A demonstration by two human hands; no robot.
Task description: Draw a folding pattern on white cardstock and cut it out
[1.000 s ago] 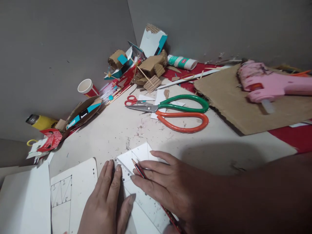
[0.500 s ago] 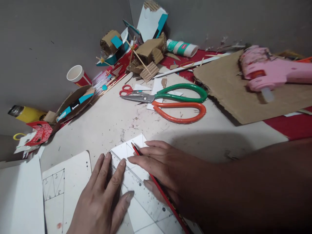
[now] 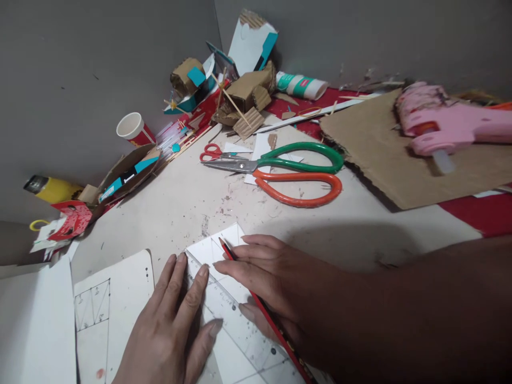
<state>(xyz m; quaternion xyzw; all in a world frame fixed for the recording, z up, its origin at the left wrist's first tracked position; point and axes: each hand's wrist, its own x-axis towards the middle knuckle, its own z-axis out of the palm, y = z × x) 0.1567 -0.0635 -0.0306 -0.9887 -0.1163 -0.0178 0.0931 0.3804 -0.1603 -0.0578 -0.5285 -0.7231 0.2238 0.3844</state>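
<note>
Spread further across the clear ruler (image 3: 236, 320) since 1 second ago, the left hand (image 3: 170, 325) presses it flat, fingers apart, on the white card (image 3: 218, 246) at the desk's (image 3: 184, 197) near edge, while the right hand (image 3: 276, 288) stays clamped on the red pencil (image 3: 266, 314), tip on the card.

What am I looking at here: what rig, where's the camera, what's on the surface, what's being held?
There is no machine: a person works with two bare hands, filmed by a camera worn on the head that looks forward and down.

The left hand presses flat on a clear plastic ruler, which lies over a white card with pencilled lines. The right hand holds a red-and-black pencil in its grip, tip at the ruler's edge.

Further back on the pale work surface lie large green-and-orange-handled scissors, small red-handled scissors, a pink hot-glue gun on a brown cardboard sheet, a red paper cup and cardboard scraps.
</note>
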